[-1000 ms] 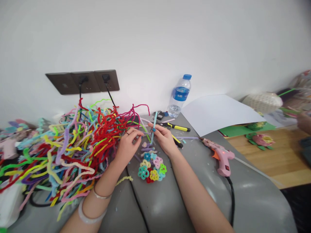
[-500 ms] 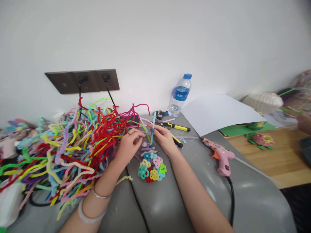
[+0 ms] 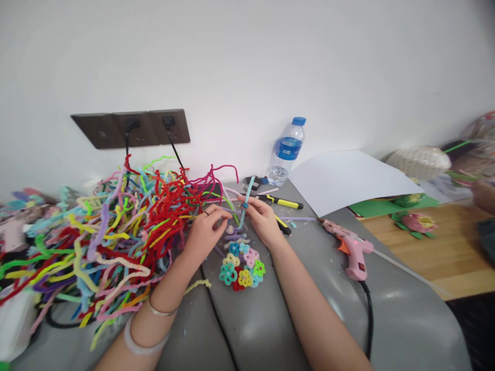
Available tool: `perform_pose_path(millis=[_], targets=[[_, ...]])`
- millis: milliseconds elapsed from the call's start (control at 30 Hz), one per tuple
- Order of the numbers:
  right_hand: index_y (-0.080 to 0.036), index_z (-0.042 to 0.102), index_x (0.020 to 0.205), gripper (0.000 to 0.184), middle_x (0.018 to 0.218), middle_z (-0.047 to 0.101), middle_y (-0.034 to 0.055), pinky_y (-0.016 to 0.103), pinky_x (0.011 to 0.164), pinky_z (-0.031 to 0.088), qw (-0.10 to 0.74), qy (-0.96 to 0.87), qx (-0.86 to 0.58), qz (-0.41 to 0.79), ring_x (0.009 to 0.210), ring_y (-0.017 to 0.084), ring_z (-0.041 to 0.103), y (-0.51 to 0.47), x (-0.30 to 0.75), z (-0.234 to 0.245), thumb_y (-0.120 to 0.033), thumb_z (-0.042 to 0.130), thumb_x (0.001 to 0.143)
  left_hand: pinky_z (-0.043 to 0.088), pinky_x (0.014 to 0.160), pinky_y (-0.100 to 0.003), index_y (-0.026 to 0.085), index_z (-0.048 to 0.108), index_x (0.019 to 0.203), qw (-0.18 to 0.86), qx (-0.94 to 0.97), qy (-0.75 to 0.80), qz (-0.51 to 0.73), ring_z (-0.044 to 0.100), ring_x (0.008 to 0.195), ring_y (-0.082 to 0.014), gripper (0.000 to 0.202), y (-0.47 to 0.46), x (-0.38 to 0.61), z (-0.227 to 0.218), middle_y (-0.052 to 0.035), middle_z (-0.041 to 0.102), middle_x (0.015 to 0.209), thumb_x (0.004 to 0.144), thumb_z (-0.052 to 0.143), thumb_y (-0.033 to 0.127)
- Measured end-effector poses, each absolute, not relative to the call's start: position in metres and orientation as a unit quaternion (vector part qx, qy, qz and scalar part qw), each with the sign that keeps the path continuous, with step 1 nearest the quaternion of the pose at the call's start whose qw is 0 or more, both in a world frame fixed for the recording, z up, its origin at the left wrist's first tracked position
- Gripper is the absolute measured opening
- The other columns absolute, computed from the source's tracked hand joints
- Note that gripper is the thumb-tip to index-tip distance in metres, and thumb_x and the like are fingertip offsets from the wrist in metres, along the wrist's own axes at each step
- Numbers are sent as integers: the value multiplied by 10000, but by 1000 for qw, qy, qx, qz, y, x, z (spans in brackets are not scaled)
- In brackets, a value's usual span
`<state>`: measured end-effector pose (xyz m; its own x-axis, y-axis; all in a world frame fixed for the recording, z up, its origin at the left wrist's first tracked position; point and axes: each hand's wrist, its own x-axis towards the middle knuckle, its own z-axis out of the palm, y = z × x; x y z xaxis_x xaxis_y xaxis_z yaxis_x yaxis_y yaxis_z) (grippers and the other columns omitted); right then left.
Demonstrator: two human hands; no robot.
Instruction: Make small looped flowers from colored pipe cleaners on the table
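Between the thumb and fingertips of my right hand (image 3: 263,219) is a light blue pipe cleaner (image 3: 249,189), standing upright with a slight tilt to the right. Just left of it, my left hand (image 3: 209,229) has its fingers curled into a pinch; anything held there is hidden or too small to name. Below both hands lies a bunch of small pipe-cleaner flowers (image 3: 245,278) in blue, yellow, pink, green and red. Short purple pieces (image 3: 232,238) and a small round bead (image 3: 230,229) rest between the hands and the bunch.
A tangled heap of pipe cleaners (image 3: 116,242) covers the left side. Behind my right hand lie yellow-black pliers (image 3: 286,203). A bottle (image 3: 286,152) stands by the wall. On the right are a pink glue gun (image 3: 356,252), white paper (image 3: 348,178) and another person's hand (image 3: 483,196).
The light blue pipe cleaner has tipped, its upper end moving to the right. My right hand has shifted very slightly; my left hand stays nearly in place.
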<state>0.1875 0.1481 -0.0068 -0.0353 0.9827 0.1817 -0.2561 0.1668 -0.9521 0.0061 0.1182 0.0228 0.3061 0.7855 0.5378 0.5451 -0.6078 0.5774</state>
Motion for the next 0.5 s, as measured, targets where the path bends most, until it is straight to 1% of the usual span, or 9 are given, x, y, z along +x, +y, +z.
perform_pose_path(millis=[100,267,367,500], targets=[[-253,777,961,257,925,731,15,282,643,409,602,-469,-360,537,698,163,530,150,187,-8,-409,747,759,475,608,-215,203,666,923,148,800,413,409,600,694,-114,190,117,7,23,-16,650,936,851,590,44],[-262,761,934,282,871,703,3,271,632,420,621,-433,-339,558,664,144,515,150,186,-6,-440,787,717,486,681,-227,210,672,930,160,821,406,367,631,811,-141,138,115,8,23,-11,641,939,847,674,100],[-266,759,910,291,826,679,-8,262,630,425,623,-421,-330,571,655,133,512,149,186,-5,-439,820,684,485,712,-228,203,664,889,160,819,406,372,632,841,-144,133,115,8,23,-6,631,916,849,668,76],[-262,751,912,306,812,667,-9,268,630,435,620,-415,-327,580,651,137,514,147,185,-2,-440,830,676,488,731,-233,196,647,846,155,814,400,393,628,827,-142,148,115,8,24,-4,618,892,854,643,48]])
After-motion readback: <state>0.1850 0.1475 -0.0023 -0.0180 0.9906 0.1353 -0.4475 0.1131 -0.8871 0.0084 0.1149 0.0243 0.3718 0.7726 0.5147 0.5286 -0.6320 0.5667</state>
